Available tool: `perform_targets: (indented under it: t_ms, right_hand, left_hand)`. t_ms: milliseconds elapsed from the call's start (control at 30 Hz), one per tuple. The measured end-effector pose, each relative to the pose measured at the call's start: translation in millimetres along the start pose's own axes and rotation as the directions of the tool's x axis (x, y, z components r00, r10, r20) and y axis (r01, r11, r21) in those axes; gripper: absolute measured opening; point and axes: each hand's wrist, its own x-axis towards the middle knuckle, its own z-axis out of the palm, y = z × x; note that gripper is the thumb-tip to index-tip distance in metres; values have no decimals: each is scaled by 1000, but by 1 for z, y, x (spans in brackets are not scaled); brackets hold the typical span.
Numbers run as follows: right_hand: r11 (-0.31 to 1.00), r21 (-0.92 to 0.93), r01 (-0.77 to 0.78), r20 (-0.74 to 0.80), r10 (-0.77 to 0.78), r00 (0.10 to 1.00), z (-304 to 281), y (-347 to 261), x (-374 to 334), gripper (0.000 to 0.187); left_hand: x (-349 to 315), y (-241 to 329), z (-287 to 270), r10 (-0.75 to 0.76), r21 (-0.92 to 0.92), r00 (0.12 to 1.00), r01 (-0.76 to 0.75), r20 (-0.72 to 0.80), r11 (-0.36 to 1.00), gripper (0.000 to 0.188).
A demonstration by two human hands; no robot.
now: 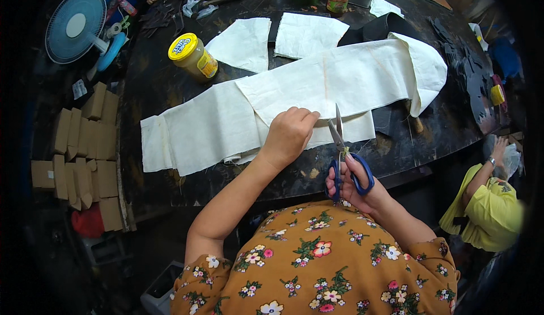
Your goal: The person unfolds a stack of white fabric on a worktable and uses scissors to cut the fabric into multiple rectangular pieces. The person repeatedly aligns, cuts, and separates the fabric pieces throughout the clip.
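your left hand [292,136] is closed into a loose curl, palm down, with its fingertips at the near edge of a long, off-white woven cloth [362,74]; the tips are partly hidden, so you may be pinching that edge or only pressing it. the cloth stretches from your left hand away to the right, where its end folds over, and flat off-white fabric [207,128] lies under it and to the left of that hand.

your right hand [365,187] is half closed, palm up, gripping the blue-handled metal scissors [340,143] by their loops. the blades stand slightly apart, pointing away from you, just right of your left fingers, with their tips over the cloth's near edge.

beyond your left hand are a clear jar with a yellow lid [195,60] and two smaller off-white cloth pieces [243,43], all on the dark, worn table [150,91]. brown cardboard boxes [88,136] sit far to that hand's left.
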Motion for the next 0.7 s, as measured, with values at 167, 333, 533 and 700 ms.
perform_targets:
  t_ms: [167,333,533,700]
  right_hand:
    - [1000,-13,23,-83,-24,996,15,0,7,42]
    - [993,-113,35,-168,-54,984,18,7,4,39]
    - [972,-235,13,-221,-66,973,14,13,-12,34]
    - [990,-135,36,-177,-60,982,5,3,-9,38]
  left_hand:
    - [-2,8,-3,123,57,992,-121,-27,991,26]
    - [-3,16,-3,163,95,986,-160,-25,982,24]
    - [-5,18,-7,164,55,986,-165,27,985,29]
    - [-10,32,-9,211,-16,976,-211,56,977,31]
